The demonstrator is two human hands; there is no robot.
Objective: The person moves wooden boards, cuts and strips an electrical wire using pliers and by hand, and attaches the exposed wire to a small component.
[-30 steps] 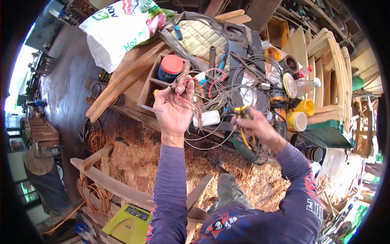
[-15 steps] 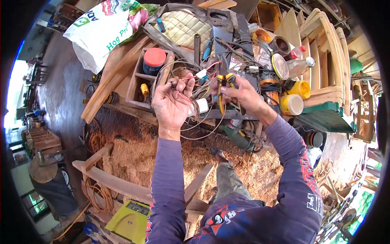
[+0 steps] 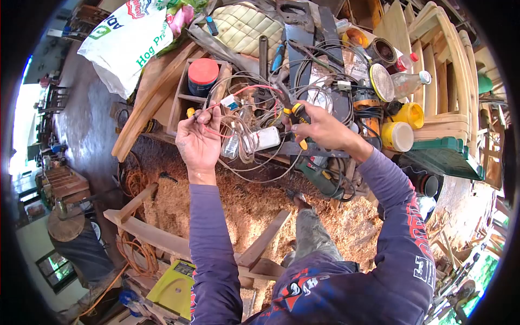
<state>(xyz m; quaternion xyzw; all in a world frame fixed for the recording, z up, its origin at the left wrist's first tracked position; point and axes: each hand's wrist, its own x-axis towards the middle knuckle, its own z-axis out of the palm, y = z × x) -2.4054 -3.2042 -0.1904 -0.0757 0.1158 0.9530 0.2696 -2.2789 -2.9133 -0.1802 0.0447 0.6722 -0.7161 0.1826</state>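
Note:
My left hand [image 3: 200, 142] is palm up, its fingertips pinching a thin red wire [image 3: 216, 104] near a dark end piece. The red wire runs through a white and blue connector [image 3: 229, 102] and arcs right towards the pliers. In my right hand [image 3: 324, 129] are yellow and black pliers [image 3: 295, 112], jaws pointing up and left near the wire's far end; whether they touch it I cannot tell. Loose grey cables and a white box [image 3: 266, 138] lie between my hands. A red-lidded jar [image 3: 203, 72] stands beyond my left hand.
A hand saw [image 3: 299, 40], blue-handled screwdriver [image 3: 278, 58] and yellow containers [image 3: 397, 136] are on the bench. A green power tool [image 3: 320, 177] lies at its near edge. At the left are wooden strips [image 3: 149, 108] and a white bag [image 3: 125, 46]. Wood shavings [image 3: 179, 208] cover the floor.
My right hand has brought the pliers up and left, from low beside the green tool to the red wire. My left hand has shifted left, still pinching the wire, which is now stretched out more.

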